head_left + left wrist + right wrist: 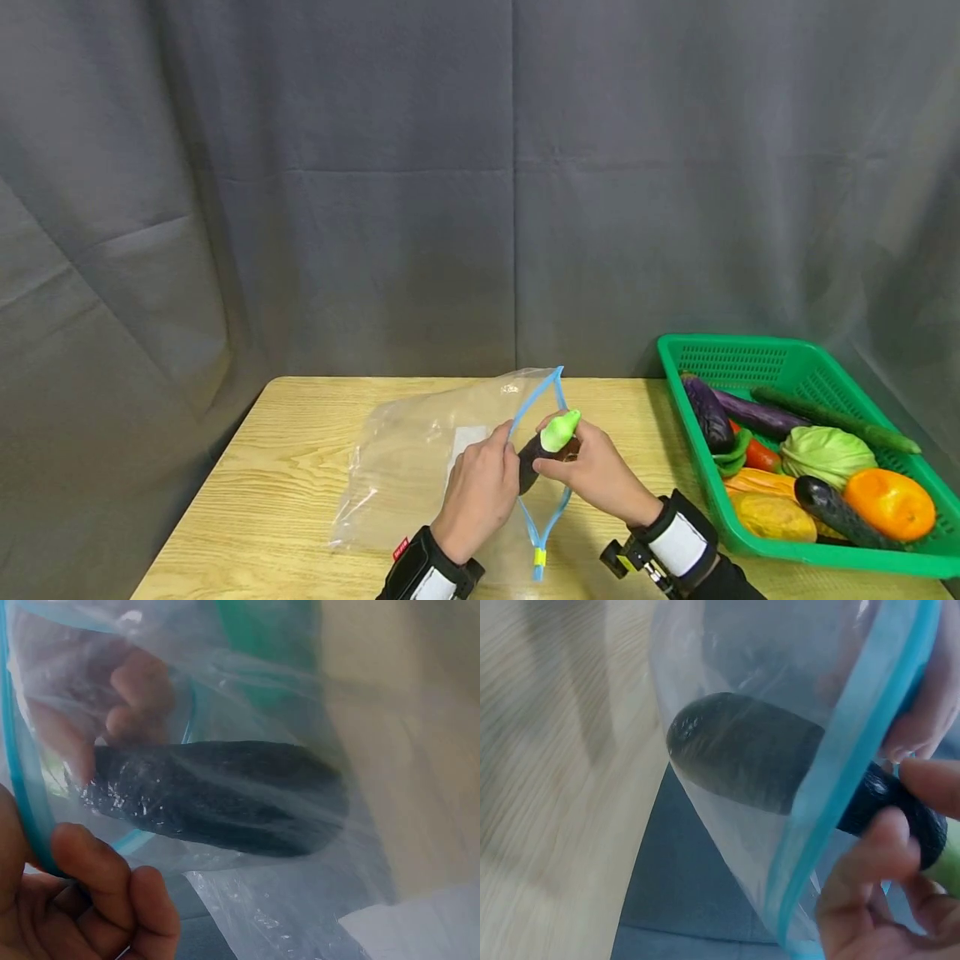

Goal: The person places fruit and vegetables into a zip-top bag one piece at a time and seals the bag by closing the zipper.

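A clear plastic zip bag (405, 454) with a blue-edged mouth lies over the table, its opening toward the right. At that mouth, my left hand (480, 492) pinches the blue rim (16, 780) between curled fingers. My right hand (592, 471) holds a dark eggplant (531, 460) by its bright green stem end (561, 431), thumb and fingers around it. The rounded far end of the eggplant shows through the film in both wrist views, inside the bag, while the green end stays outside the mouth. A yellow slider (540, 557) sits at the near end of the rim.
To the right stands a green basket (750, 343) holding purple eggplants (757, 414), a cucumber (840, 419), a cabbage (825, 456), an orange pumpkin (890, 503) and other vegetables. Wooden tabletop (247, 475) shows left of the bag. A grey curtain (450, 208) hangs behind.
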Tool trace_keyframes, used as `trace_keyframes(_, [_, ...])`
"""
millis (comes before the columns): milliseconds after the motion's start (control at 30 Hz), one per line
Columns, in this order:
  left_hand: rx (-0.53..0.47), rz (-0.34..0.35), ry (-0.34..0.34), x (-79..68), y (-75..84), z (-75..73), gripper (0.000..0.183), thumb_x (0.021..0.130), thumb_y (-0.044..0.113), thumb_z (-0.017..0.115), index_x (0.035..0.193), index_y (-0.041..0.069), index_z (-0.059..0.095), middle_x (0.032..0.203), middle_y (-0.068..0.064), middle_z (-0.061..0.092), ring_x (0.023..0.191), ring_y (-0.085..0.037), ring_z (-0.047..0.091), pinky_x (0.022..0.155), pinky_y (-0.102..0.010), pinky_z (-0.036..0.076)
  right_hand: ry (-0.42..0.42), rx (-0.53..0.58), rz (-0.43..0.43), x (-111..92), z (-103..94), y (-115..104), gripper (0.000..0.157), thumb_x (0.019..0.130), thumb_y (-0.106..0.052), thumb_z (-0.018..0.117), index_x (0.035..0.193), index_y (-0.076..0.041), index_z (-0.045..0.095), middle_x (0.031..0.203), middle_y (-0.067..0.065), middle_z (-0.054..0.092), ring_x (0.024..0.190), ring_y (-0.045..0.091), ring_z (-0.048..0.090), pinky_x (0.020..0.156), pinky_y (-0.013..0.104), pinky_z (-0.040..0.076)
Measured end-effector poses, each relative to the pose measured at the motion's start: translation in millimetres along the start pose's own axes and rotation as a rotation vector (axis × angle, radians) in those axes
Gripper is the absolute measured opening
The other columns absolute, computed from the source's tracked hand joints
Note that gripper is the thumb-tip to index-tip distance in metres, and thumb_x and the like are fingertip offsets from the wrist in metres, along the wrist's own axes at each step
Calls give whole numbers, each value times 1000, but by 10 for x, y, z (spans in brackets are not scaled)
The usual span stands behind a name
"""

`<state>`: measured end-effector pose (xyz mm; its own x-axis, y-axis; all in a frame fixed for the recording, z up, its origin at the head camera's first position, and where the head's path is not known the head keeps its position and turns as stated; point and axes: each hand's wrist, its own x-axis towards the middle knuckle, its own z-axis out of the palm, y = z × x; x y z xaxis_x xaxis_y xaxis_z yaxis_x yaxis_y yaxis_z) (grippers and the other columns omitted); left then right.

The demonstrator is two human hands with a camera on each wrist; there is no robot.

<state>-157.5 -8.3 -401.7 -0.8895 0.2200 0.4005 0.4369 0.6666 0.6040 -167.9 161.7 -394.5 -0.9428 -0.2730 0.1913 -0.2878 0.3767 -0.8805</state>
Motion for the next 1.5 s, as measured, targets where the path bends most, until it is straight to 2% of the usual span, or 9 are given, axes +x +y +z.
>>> trace_keyframes(233, [8,25,28,30,18,-13,33,94,6,45,122,-5,58,68,-6,60,46,-7,42,42,-22,34,-170,95,-17,-3,-43,-26,24,94,-14,58,110,4,60,87,14,62,71,24,64,62,39,54])
trace_keyframes(433, [-23,11,8,46,42,-15,34,97,8,42,125,-6,56,54,7,36,40,-4,27,39,-21,26,-251,-65,-68,14,-22,-17,16,82,-6,68,97,-12,64,84,1,59,67,13,57,57,26,48])
trace_keyframes(633, [-7,22,23,59,52,-13,34,97,7,41,125,-5,56,57,7,37,43,-4,29,40,-21,27,-334,-198,-215,79,40,-1,24,79,4,65,93,-17,67,80,-9,59,63,3,50,57,21,45])
trace_keyframes(833, [-22,41,20,67,74,-28,35,97,7,40,126,-5,56,55,7,36,41,-4,27,39,-20,26,-455,-274,-256,141,79,-16,24,84,4,54,91,-15,68,84,-8,53,70,4,46,62,22,41])
trace_keyframes(967, [-41,43,1,60,79,-41,35,98,7,39,127,-5,54,54,7,35,41,-4,26,41,-20,25,-473,-291,-248,179,135,-3,30,82,5,55,105,-12,65,100,-6,60,84,5,56,71,25,48])
trace_keyframes(1067, [-43,44,4,41,82,-41,35,98,7,39,127,-5,54,54,6,35,42,-5,26,41,-20,25,-454,-296,-227,196,186,11,34,80,5,58,109,-11,62,99,-6,64,88,7,61,73,24,50])
trace_keyframes(1200, [-37,60,26,27,84,-36,35,97,6,40,126,-6,55,54,7,34,44,-5,27,42,-20,25,-453,-320,-219,203,206,12,26,82,7,58,100,-10,67,90,-6,67,79,5,62,71,22,49])
trace_keyframes(1367, [-39,67,52,45,77,-60,34,97,5,41,126,-6,55,54,7,31,44,-4,23,42,-20,23,-491,-350,-255,201,134,-50,24,88,3,54,99,-10,71,81,-10,63,54,-2,42,62,19,43])
trace_keyframes(1500, [-19,41,57,59,53,-67,34,97,4,42,127,-6,55,54,7,31,44,-4,23,43,-20,23,-503,-313,-310,203,0,-137,22,90,0,56,101,-12,71,90,-11,63,70,0,52,67,20,46])
